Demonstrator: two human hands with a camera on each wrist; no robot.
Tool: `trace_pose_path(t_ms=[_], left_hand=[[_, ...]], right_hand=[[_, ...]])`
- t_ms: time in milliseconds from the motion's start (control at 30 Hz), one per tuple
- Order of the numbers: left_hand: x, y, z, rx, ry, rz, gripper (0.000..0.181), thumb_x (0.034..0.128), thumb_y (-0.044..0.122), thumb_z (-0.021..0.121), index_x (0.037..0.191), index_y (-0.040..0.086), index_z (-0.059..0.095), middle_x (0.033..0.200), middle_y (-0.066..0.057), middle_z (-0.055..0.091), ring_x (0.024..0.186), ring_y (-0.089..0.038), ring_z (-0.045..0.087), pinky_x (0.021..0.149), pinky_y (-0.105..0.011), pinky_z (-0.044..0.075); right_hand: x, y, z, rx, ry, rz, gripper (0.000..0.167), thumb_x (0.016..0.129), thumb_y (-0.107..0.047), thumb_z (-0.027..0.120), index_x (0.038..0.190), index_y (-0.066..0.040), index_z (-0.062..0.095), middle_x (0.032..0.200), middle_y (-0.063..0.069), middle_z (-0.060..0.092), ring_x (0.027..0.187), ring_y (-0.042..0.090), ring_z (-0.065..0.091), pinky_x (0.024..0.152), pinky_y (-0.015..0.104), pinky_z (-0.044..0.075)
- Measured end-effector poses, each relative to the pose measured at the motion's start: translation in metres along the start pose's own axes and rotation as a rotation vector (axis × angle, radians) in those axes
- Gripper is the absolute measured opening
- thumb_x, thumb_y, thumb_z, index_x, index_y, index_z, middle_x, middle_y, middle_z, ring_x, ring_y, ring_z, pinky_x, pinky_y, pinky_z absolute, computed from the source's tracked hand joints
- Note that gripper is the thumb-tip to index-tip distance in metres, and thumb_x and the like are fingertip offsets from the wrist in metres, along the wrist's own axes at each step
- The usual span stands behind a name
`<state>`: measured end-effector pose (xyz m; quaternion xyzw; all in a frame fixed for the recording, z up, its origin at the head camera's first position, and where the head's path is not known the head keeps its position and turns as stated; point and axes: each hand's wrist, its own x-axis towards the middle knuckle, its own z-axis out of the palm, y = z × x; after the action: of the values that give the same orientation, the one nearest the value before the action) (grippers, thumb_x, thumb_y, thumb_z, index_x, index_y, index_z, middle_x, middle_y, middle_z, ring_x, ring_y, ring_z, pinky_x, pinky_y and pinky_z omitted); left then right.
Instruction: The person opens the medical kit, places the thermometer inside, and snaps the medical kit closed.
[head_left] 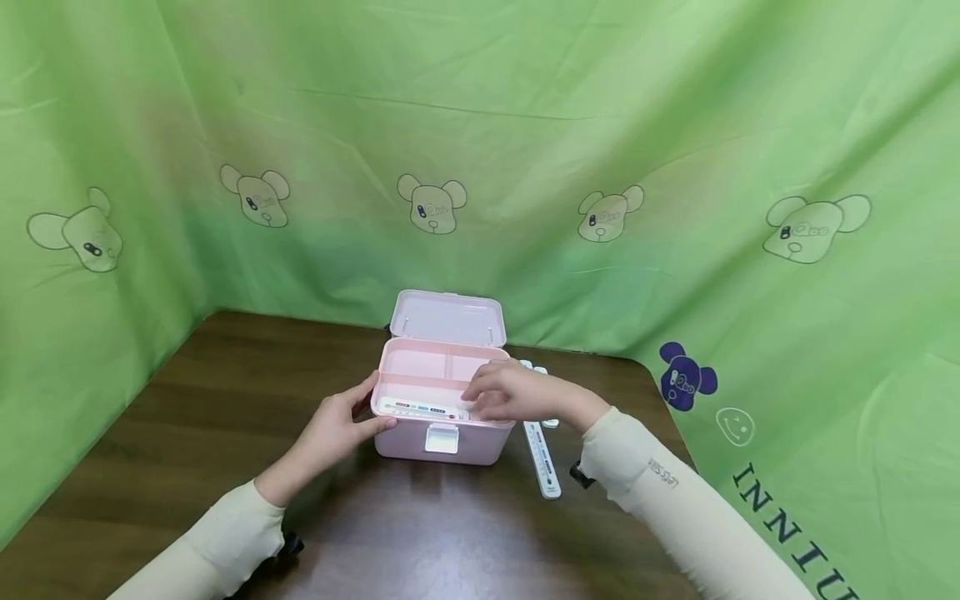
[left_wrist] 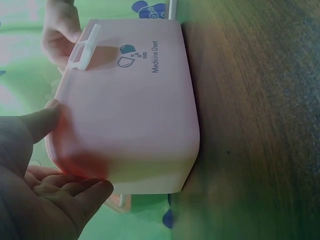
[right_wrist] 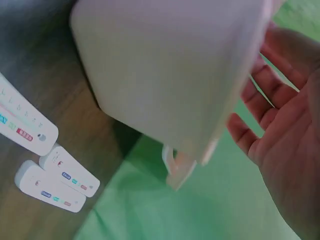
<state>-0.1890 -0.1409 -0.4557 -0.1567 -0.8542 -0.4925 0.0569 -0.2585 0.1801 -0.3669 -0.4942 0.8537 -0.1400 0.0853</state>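
A pink box [head_left: 405,446] stands with its lid raised, and its front reads "Medicine Chest" in the left wrist view. My left hand [head_left: 337,429] grips its left front corner, thumb on the front rim and fingers along the side. A white thermometer strip [head_left: 416,408] lies lengthwise in the front compartment of the box's tray. My right hand [head_left: 510,392] reaches over the right rim, its bent fingers at the strip's right end. In the right wrist view the box wall [right_wrist: 165,65] hides those fingertips, so whether they pinch anything cannot be told.
Right of the box, a long white thermometer strip [head_left: 543,467] lies on the brown table [head_left: 345,533]. Two smaller white strips, one [right_wrist: 72,172] partly against the other [right_wrist: 50,187], lie near its far end. A green curtain [head_left: 517,125] with bear faces surrounds the table's back and sides.
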Motion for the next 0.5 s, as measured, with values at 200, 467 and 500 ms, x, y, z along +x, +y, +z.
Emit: trace_pose_path(t_ms=[200, 467, 500], left_hand=[[-0.001, 0.004, -0.002, 0.033, 0.007, 0.022, 0.086, 0.0870, 0.032, 0.084, 0.153, -0.003, 0.041, 0.149, -0.023, 0.051, 0.130, -0.033, 0.059, 0.103, -0.046, 0.053], [-0.003, 0.003, 0.001, 0.047, 0.015, 0.028, 0.086, 0.0883, 0.035, 0.082, 0.154, -0.002, 0.041, 0.151, -0.021, 0.050, 0.132, -0.032, 0.058, 0.104, -0.046, 0.052], [-0.003, 0.002, 0.002, 0.050, 0.021, 0.034, 0.086, 0.0887, 0.036, 0.082, 0.154, -0.002, 0.041, 0.151, -0.020, 0.050, 0.132, -0.032, 0.058, 0.104, -0.045, 0.052]], right_hand=[[-0.031, -0.002, -0.008, 0.079, 0.222, 0.081, 0.028, 0.094, -0.019, 0.075, 0.121, -0.011, 0.074, 0.121, 0.001, 0.069, 0.118, 0.022, 0.059, 0.104, 0.047, 0.046], [-0.068, -0.007, 0.007, -0.003, 0.472, 0.143, 0.026, 0.093, -0.018, 0.076, 0.118, -0.012, 0.074, 0.116, -0.001, 0.071, 0.114, 0.022, 0.060, 0.100, 0.048, 0.047], [-0.073, -0.008, 0.009, -0.010, 0.502, 0.154, 0.026, 0.092, -0.017, 0.077, 0.118, -0.011, 0.074, 0.116, 0.000, 0.071, 0.114, 0.022, 0.061, 0.100, 0.047, 0.048]])
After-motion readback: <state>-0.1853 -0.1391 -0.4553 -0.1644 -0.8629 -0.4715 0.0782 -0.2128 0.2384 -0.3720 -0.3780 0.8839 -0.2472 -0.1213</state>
